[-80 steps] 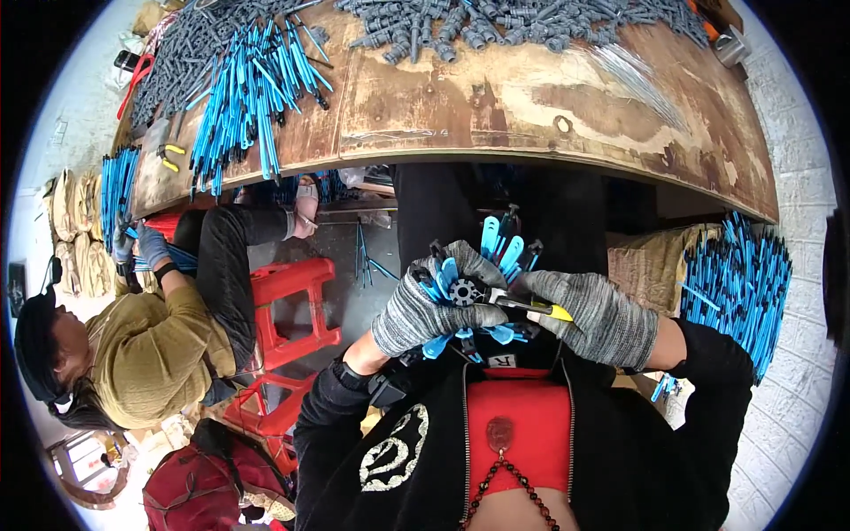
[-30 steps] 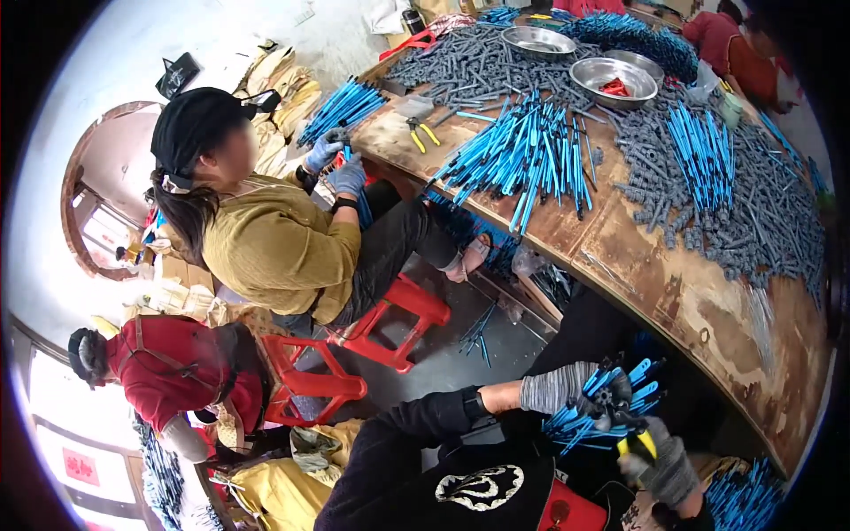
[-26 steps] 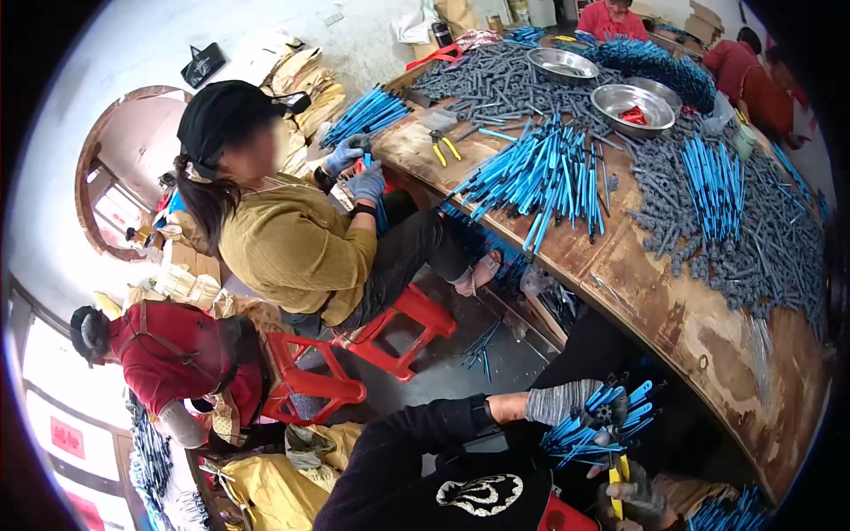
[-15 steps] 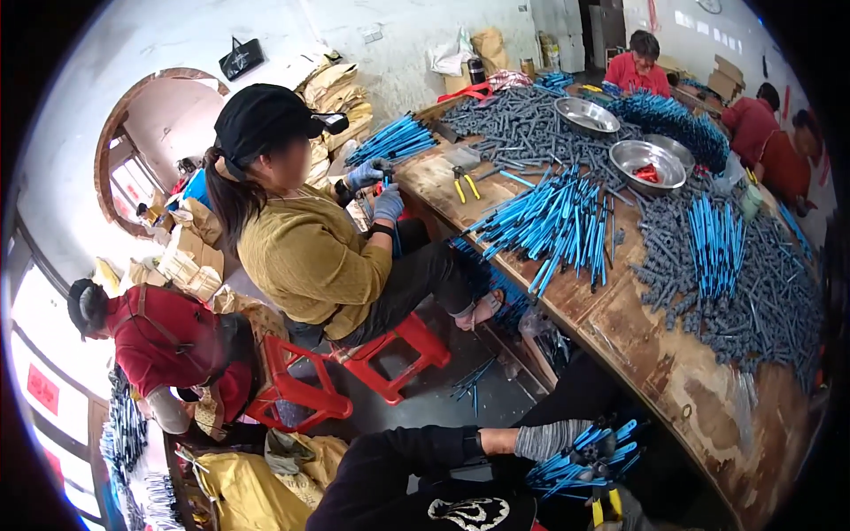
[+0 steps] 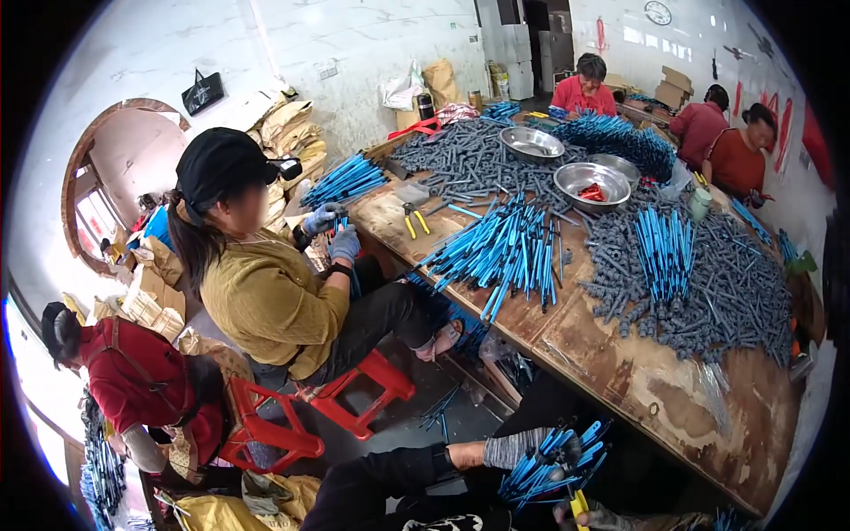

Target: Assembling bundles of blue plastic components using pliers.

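Observation:
My left hand (image 5: 521, 449), in a grey knit glove, is closed around a bundle of slender blue-and-black sticks (image 5: 580, 453) at the lower middle. The sticks fan out from both sides of the fist, just off the near table edge. Below and right of it, my gloved right hand (image 5: 606, 516) grips yellow-handled pliers (image 5: 579, 506). Their jaws are close to the bundle; whether they touch a stick I cannot tell.
A wooden table (image 5: 620, 376) holds a pile of blue sticks (image 5: 505, 252), heaps of grey plastic parts (image 5: 708, 305), metal bowls (image 5: 591, 184) and other yellow-handled pliers (image 5: 414, 219). A co-worker (image 5: 266, 283) sits at left by red stools (image 5: 363, 394); others work around.
The whole view has shifted, so the table and people appear further left. My left hand still holds the bundle, and my right hand still grips the pliers beside it.

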`<act>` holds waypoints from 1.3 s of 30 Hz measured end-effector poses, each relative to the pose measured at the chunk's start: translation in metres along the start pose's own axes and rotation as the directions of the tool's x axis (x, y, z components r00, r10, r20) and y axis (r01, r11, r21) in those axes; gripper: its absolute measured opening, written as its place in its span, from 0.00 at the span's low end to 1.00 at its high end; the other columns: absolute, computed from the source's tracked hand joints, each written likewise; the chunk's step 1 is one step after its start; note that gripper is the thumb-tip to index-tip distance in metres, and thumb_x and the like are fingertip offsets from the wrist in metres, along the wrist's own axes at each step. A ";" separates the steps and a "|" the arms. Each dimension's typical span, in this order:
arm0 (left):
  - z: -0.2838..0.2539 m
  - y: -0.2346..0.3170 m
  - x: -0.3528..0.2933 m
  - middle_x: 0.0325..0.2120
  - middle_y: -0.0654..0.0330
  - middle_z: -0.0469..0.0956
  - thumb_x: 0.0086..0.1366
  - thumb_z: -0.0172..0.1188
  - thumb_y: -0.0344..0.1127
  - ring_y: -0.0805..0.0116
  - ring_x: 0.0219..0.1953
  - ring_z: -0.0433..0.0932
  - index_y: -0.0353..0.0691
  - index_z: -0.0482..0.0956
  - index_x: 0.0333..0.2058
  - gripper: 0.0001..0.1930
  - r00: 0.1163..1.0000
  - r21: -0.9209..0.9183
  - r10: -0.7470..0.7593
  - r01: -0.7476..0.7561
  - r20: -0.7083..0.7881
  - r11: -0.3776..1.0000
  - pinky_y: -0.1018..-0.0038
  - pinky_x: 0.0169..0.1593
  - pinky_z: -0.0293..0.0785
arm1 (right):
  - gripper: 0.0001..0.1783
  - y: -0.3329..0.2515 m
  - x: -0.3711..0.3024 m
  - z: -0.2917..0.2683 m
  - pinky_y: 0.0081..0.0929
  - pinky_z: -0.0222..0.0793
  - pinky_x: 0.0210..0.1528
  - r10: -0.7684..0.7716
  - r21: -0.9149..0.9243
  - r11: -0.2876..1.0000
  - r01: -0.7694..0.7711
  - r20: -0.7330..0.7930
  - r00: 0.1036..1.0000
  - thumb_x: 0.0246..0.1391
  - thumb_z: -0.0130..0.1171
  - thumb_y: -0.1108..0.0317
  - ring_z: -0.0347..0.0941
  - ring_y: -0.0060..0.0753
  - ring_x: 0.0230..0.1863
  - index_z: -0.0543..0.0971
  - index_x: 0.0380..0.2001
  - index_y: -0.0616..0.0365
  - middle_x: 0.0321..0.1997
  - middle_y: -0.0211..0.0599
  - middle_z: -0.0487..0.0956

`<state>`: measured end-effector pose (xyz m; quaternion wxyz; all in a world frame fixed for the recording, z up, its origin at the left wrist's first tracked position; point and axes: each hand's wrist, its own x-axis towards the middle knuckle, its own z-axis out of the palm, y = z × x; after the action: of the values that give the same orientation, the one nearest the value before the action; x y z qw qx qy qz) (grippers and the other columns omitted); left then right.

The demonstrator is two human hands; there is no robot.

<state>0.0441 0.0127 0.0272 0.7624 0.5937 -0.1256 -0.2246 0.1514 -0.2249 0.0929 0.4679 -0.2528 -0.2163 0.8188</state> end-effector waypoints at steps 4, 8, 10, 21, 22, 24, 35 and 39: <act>0.004 -0.007 0.003 0.37 0.63 0.75 0.60 0.58 0.32 0.74 0.40 0.73 0.36 0.73 0.44 0.14 0.888 0.040 0.343 -0.348 -0.304 0.937 0.79 0.44 0.70 | 0.28 0.007 0.001 0.015 0.36 0.73 0.29 -0.567 -0.821 0.434 -0.371 -0.569 0.596 0.45 0.63 0.63 0.76 0.45 0.27 0.67 0.49 0.62 0.34 0.47 0.74; 0.014 0.019 -0.012 0.37 0.63 0.75 0.55 0.66 0.35 0.75 0.40 0.73 0.37 0.73 0.43 0.18 0.910 -0.001 0.112 -0.123 -0.400 0.992 0.76 0.47 0.70 | 0.18 -0.019 0.014 0.019 0.27 0.71 0.21 -0.514 -0.861 0.191 -0.472 -0.497 0.699 0.53 0.59 0.55 0.75 0.38 0.20 0.73 0.37 0.58 0.22 0.39 0.76; 0.020 0.050 -0.025 0.36 0.65 0.76 0.49 0.71 0.33 0.74 0.39 0.74 0.38 0.74 0.42 0.21 0.919 -0.172 -0.082 0.016 -0.386 0.985 0.77 0.45 0.71 | 0.16 -0.013 0.022 0.015 0.22 0.71 0.21 -0.238 -0.693 0.621 -0.367 -0.612 0.754 0.55 0.57 0.55 0.76 0.28 0.21 0.73 0.36 0.56 0.20 0.33 0.76; 0.016 0.040 -0.026 0.28 0.67 0.77 0.42 0.74 0.30 0.77 0.32 0.74 0.38 0.76 0.35 0.21 0.909 -0.023 -0.204 0.211 -0.364 0.977 0.78 0.36 0.70 | 0.17 0.024 0.029 0.001 0.16 0.75 0.27 -0.121 -0.400 0.898 -0.186 -0.629 0.768 0.59 0.52 0.54 0.76 0.19 0.25 0.74 0.36 0.58 0.25 0.29 0.77; 0.018 0.041 -0.024 0.28 0.67 0.76 0.42 0.75 0.30 0.77 0.32 0.74 0.38 0.76 0.34 0.20 0.907 -0.030 -0.227 0.231 -0.355 0.972 0.78 0.36 0.70 | 0.17 0.021 0.027 0.002 0.16 0.75 0.27 -0.088 -0.358 0.917 -0.174 -0.609 0.788 0.59 0.52 0.54 0.76 0.20 0.25 0.74 0.37 0.59 0.25 0.29 0.77; 0.019 0.044 -0.026 0.27 0.66 0.76 0.41 0.75 0.30 0.76 0.31 0.74 0.38 0.77 0.32 0.19 0.897 -0.039 -0.275 0.279 -0.345 0.959 0.79 0.36 0.70 | 0.17 0.007 0.021 0.004 0.16 0.75 0.26 -0.040 -0.327 0.928 -0.178 -0.563 0.826 0.59 0.52 0.54 0.76 0.20 0.24 0.75 0.37 0.59 0.25 0.29 0.77; 0.011 0.048 -0.029 0.27 0.65 0.76 0.41 0.75 0.31 0.75 0.32 0.73 0.37 0.77 0.32 0.19 0.961 -0.067 -0.113 0.099 -0.251 0.993 0.77 0.36 0.70 | 0.20 0.022 0.044 0.001 0.19 0.69 0.22 0.173 -0.087 0.973 -0.214 -0.342 0.924 0.59 0.51 0.53 0.73 0.21 0.21 0.75 0.29 0.61 0.20 0.31 0.75; 0.000 0.040 -0.014 0.27 0.65 0.76 0.42 0.75 0.32 0.76 0.33 0.74 0.38 0.77 0.32 0.18 0.975 0.117 -0.093 0.118 -0.204 0.986 0.77 0.37 0.70 | 0.20 -0.024 0.020 0.024 0.19 0.65 0.20 0.252 -0.100 0.909 -0.404 -0.642 0.724 0.58 0.53 0.51 0.70 0.19 0.18 0.74 0.28 0.59 0.18 0.30 0.74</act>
<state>0.0398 0.0271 0.0670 0.7184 0.6666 -0.0314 -0.1961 0.1435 -0.1990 0.1217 0.3260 -0.5931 -0.0975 0.7297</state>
